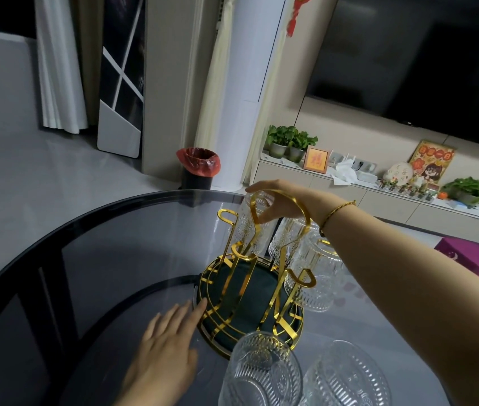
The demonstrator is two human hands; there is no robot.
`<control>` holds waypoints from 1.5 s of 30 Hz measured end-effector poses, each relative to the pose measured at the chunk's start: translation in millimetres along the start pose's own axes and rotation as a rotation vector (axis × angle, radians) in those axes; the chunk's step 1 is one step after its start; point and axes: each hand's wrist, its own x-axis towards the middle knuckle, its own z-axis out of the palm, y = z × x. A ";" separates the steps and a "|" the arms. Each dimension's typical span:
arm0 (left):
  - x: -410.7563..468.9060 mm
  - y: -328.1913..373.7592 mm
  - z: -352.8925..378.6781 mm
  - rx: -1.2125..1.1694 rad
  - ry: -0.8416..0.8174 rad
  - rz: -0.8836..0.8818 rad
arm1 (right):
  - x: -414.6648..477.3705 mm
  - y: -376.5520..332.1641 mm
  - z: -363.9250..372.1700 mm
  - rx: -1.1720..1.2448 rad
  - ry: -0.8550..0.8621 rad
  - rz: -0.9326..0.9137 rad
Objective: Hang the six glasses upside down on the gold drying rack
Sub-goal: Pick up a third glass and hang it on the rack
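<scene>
The gold drying rack (pixel 264 291) with a dark green base stands on the round glass table (pixel 115 244). My right hand (pixel 279 200) grips an upside-down ribbed glass (pixel 257 227) at the rack's far side, over a hook. Two more glasses hang upside down on the right side, one (pixel 286 241) farther and one (pixel 316 276) nearer. Two upright glasses stand near me, one (pixel 261 373) left and one (pixel 346 379) right. My left hand (pixel 165 344) lies flat on the table, fingertips touching the rack's base rim. Empty gold hooks (pixel 226 218) stick up at left.
A bin with a red bag (pixel 198 168) stands on the floor beyond the table. A low TV cabinet (pixel 378 200) with plants and trinkets runs along the right wall. A purple box (pixel 472 262) sits on the floor at right.
</scene>
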 end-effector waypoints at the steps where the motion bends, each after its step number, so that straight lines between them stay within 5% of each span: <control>1: -0.1 -0.6 0.0 0.001 0.004 0.001 | 0.3 -0.8 0.6 0.001 -0.004 -0.003; 11: -1.9 -0.4 1.9 -0.002 0.035 0.007 | -0.6 2.8 3.2 0.108 -0.007 -0.003; 21: -5.1 2.4 -1.1 0.027 0.037 0.005 | -53.5 26.1 -8.8 -0.077 0.337 0.089; 34: -23.9 14.7 -9.7 0.085 -0.005 0.128 | -236.7 59.9 114.5 0.713 0.811 0.181; 40: -27.7 18.2 -11.6 0.110 -0.024 0.113 | -254.0 71.6 184.7 0.773 0.588 0.308; 45: -27.9 19.6 -11.5 0.131 -0.044 0.111 | -241.0 75.9 198.7 0.478 0.561 0.400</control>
